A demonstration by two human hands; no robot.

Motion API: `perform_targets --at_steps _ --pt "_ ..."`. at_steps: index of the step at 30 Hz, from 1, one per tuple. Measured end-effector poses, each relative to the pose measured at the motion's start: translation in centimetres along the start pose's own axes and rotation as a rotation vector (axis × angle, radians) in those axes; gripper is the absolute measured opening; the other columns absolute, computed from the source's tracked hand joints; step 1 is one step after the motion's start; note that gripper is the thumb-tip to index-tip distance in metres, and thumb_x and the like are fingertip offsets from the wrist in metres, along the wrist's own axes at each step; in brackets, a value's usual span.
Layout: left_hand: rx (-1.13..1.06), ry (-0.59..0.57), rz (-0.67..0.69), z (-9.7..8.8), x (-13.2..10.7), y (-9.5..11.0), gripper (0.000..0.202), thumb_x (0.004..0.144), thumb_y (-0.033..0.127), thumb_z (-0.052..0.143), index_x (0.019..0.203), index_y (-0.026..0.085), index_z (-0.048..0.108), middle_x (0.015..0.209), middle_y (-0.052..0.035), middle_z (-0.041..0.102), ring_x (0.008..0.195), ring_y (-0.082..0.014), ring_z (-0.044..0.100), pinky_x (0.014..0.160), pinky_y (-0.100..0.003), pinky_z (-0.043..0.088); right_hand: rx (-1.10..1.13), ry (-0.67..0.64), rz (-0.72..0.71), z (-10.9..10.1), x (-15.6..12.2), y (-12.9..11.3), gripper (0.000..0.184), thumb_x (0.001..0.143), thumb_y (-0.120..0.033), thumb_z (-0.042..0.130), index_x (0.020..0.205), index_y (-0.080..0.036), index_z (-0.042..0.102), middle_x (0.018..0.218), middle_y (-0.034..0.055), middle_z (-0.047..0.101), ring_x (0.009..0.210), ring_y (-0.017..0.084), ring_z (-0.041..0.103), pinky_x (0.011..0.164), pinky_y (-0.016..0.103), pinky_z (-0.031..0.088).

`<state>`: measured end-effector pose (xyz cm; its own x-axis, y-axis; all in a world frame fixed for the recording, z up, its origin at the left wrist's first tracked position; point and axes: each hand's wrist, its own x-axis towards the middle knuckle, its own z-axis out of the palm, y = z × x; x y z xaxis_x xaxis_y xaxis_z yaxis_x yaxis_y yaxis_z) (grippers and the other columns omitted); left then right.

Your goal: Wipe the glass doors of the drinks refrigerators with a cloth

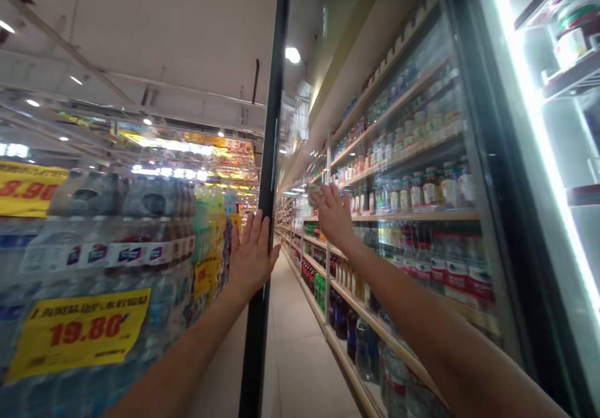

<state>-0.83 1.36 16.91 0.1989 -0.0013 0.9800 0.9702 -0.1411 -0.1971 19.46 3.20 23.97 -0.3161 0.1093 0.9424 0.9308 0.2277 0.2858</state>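
My left hand (253, 258) rests against the black edge frame (268, 180) of an open glass cooler door. Its fingers are stretched upward and its thumb lies across the frame. Farther right, my right hand (335, 218) is raised to the door's glass pane (365, 62), arm extended. A small pale, crumpled cloth (315, 194) appears at its fingertips, pressed to the glass; blur hides its exact shape. Bottled drinks (429, 187) on shelves show in the pane.
On the left stand shrink-wrapped packs of water bottles (159, 249) with a yellow price sign (79, 333). The cooler's lit interior (529, 99) with wire shelves is at right. A tiled aisle floor (300, 362) shows beyond the door.
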Motion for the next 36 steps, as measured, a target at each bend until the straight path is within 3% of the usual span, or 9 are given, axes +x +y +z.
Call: perform_targets --at_steps 3,9,15,20,22,27,32,34,36 --pt "-0.003 -0.021 -0.017 -0.2 -0.5 -0.5 0.058 0.087 0.037 0.038 0.136 0.009 0.03 0.145 -0.015 0.028 0.136 -0.0262 0.021 0.109 -0.05 0.015 0.013 0.013 0.04 0.6 0.7 -1.3 0.05 0.083 -0.013 0.041 0.132 -0.022 0.043 0.147 0.007 0.026 0.137 0.028 0.012 0.107 0.054 0.012" --pt "0.001 -0.042 -0.001 -0.6 -1.6 -1.3 0.059 0.086 0.036 0.039 0.137 0.009 0.029 0.145 -0.0145 0.027 0.136 -0.0258 0.02 0.109 -0.049 0.018 0.061 -0.077 -0.511 2.1 -2.7 -3.9 0.047 0.083 -0.018 0.046 0.129 -0.028 0.045 0.145 0.0019 0.033 0.137 0.022 0.016 0.11 0.048 0.009" --pt "-0.005 -0.039 0.004 -0.3 -2.0 -1.5 0.06 0.085 0.037 0.04 0.138 0.009 0.028 0.145 -0.0149 0.029 0.135 -0.0268 0.022 0.108 -0.049 0.019 0.038 -0.015 -0.119 1.3 -0.7 -3.4 0.048 0.082 -0.014 0.045 0.13 -0.022 0.045 0.147 0.0079 0.026 0.137 0.029 0.013 0.107 0.055 0.011" --pt "-0.028 -0.041 0.011 -0.2 -2.1 -1.2 0.059 0.086 0.036 0.04 0.137 0.009 0.029 0.145 -0.0148 0.028 0.136 -0.026 0.02 0.108 -0.048 0.019 0.096 -0.141 -0.627 1.8 -4.7 -3.1 0.045 0.084 -0.02 0.046 0.128 -0.029 0.046 0.145 0.0011 0.032 0.137 0.021 0.016 0.111 0.048 0.007" --pt "-0.024 -0.036 0.023 -0.3 -1.9 -0.9 0.059 0.086 0.036 0.04 0.137 0.009 0.03 0.145 -0.0147 0.028 0.137 -0.0256 0.019 0.109 -0.047 0.019 0.079 -0.119 -0.557 1.5 -4.7 -1.9 0.044 0.083 -0.018 0.045 0.125 -0.03 0.048 0.144 0.001 0.033 0.137 0.021 0.018 0.111 0.048 0.008" --pt "-0.02 -0.05 0.059 -0.5 -1.2 0.6 0.058 0.086 0.036 0.041 0.136 0.009 0.032 0.145 -0.0137 0.027 0.136 -0.0252 0.02 0.11 -0.047 0.016 -0.012 0.054 -0.001 0.1 -2.6 1.1 0.046 0.08 -0.013 0.046 0.124 -0.026 0.05 0.145 0.0074 0.03 0.136 0.027 0.018 0.107 0.054 0.015" --pt "-0.054 -0.102 0.089 -0.5 -0.9 2.2 0.057 0.086 0.038 0.039 0.135 0.01 0.033 0.145 -0.012 0.029 0.135 -0.0242 0.023 0.11 -0.046 0.015 0.009 -0.058 -0.449 -0.2 -5.8 2.2 0.047 0.08 -0.015 0.047 0.124 -0.03 0.049 0.143 0.0023 0.036 0.136 0.021 0.018 0.11 0.047 0.01" --pt "-0.051 -0.122 0.11 -0.3 -0.9 2.8 0.056 0.087 0.038 0.037 0.136 0.011 0.033 0.145 -0.0111 0.029 0.135 -0.0236 0.024 0.11 -0.045 0.016 -0.008 -0.061 -0.402 -0.5 -5.9 3.2 0.047 0.08 -0.014 0.046 0.124 -0.03 0.05 0.142 0.0033 0.037 0.136 0.022 0.02 0.109 0.049 0.011" --pt "-0.045 -0.144 0.132 -0.2 -0.9 3.4 0.056 0.087 0.038 0.036 0.137 0.011 0.031 0.145 -0.0106 0.029 0.135 -0.023 0.024 0.11 -0.045 0.018 -0.039 -0.01 -0.151 -1.0 -5.0 4.2 0.046 0.081 -0.014 0.045 0.125 -0.027 0.05 0.144 0.0065 0.034 0.136 0.025 0.02 0.107 0.052 0.013"
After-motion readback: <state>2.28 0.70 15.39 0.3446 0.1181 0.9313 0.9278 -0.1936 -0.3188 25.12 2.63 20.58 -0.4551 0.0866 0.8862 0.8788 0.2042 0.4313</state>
